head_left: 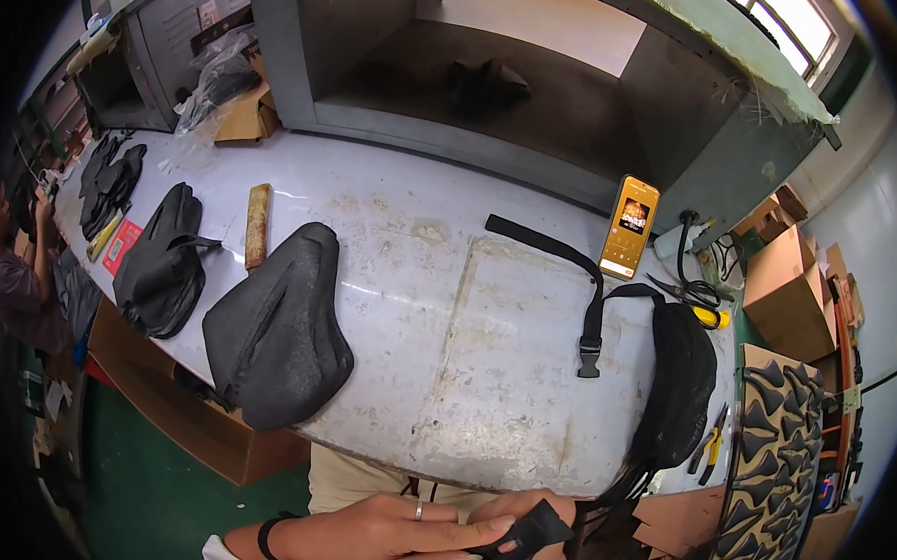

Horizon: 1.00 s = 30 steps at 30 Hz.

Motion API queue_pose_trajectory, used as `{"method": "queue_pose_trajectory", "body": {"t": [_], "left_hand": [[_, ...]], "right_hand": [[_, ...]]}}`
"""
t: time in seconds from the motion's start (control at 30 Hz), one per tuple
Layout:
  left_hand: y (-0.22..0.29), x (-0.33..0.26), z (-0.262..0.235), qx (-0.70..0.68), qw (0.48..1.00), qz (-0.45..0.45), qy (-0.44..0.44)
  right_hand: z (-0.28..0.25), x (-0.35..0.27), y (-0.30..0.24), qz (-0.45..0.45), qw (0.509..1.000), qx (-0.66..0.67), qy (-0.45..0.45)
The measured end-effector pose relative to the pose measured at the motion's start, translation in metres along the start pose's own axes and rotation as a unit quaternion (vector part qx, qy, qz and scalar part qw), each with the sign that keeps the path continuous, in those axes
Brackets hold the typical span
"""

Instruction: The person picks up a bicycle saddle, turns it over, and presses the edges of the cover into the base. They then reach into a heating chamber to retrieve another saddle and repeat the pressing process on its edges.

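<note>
Grey and scuffed, the long worktable (445, 350) curves across a workshop with a green floor, a recessed metal cabinet behind it and cardboard boxes at both ends.

At the far left a seated person is mostly cut off by the dark rim, and the black pieces stacked near them are too small to identify. Next comes a black bag (161, 262) with loose straps, then a worn wooden block (258, 225), then a larger black bag shell (278, 325) whose lower end overhangs the table's near edge; a nudge could tip it to the floor.

Low in the middle, the left hand (382, 539), with a ring and a dark wristband, lies over a black strap piece (522, 535), fingers pressed on it. The right hand (537, 544) sits underneath, largely covered, so I cannot tell how it grips. Both are close together below the table edge, and the frame cuts off the wrists.

That strap seems to run up to a black waist bag (679, 390) lying at the right end; a hard pull could drag it off. Its buckled strap (578, 286) trails near a propped phone (631, 228), which a tug might topple. Scissors (690, 291) and yellow-handled pliers (710, 444) lie beside the bag, and the pliers sit right at the edge.
</note>
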State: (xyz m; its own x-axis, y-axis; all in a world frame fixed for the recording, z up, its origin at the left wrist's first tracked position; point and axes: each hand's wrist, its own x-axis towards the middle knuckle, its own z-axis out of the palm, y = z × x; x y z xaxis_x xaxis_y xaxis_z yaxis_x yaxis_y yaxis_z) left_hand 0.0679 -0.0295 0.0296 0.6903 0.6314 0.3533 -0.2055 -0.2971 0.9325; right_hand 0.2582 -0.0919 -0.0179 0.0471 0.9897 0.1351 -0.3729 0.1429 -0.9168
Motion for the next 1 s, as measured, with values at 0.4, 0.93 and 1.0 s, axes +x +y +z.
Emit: {"method": "queue_pose_trajectory", "body": {"t": [0.4,0.93,1.0], "left_hand": [[0.000,-0.007,-0.003,-0.063,0.996,-0.066,0.004],[0.014,0.005,-0.012,-0.134,0.980,-0.140,-0.043],[0.012,0.003,-0.010,-0.123,0.983,-0.131,-0.032]], "right_hand": [[-0.020,-0.006,0.007,0.230,0.972,0.029,-0.029],[-0.014,0.001,-0.029,0.358,0.929,0.096,0.003],[-0.011,-0.003,-0.016,0.337,0.940,0.052,0.018]]}}
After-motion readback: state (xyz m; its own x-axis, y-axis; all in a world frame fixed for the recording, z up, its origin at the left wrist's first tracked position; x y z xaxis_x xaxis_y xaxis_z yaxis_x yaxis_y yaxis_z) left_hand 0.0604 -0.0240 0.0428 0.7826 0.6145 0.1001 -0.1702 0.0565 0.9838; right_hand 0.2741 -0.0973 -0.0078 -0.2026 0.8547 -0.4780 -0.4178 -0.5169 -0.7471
